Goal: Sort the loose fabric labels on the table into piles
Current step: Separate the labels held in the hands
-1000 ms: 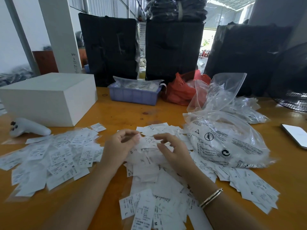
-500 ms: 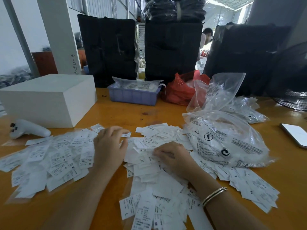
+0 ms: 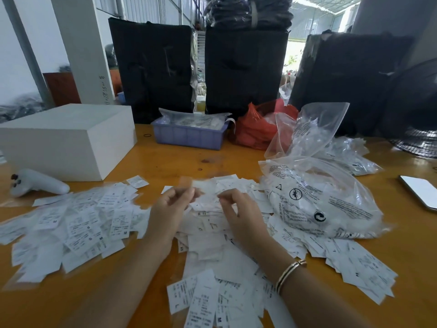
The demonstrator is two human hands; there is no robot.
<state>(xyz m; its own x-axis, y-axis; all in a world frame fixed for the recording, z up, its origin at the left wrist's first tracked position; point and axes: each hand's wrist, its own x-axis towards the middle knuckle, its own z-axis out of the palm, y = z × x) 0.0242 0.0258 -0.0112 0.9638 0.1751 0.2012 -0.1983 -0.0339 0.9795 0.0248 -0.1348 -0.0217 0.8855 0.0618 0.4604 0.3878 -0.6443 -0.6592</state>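
A blurred white label (image 3: pixel 205 185) is hanging above the middle heap of labels (image 3: pixel 208 233), lifted just clear of it between the two hands. The left hand (image 3: pixel 171 209) is curling its fingers (image 3: pixel 186 191) toward the label's left edge and seems to be pinching it, though the motion blur is making that hard to confirm. The right hand (image 3: pixel 241 214) is bending its fingers (image 3: pixel 224 197) just beside the label's right edge; whether they are gripping anything I cannot tell. Holding the label up like this is probably letting the person read its size mark before choosing a pile.

Around the hands, the labels are lying in loose groups on the tabletop (image 3: pixel 165 159). The middle heap is spreading under and in front of both wrists. A flatter spread, the left pile (image 3: pixel 78 223), is lying apart from it on the left, with S and M marks showing, so it is likely serving as a sorted group. More labels (image 3: pixel 354 263) are trailing off to the right, partly under a filled clear plastic bag (image 3: pixel 324 200).

Farther out, a white box (image 3: pixel 66 140) and a white controller (image 3: pixel 35 183) are sitting at the left, a blue tray (image 3: pixel 189 136) and a red bag (image 3: pixel 257 129) behind, and a phone (image 3: pixel 421 191) at the right edge.
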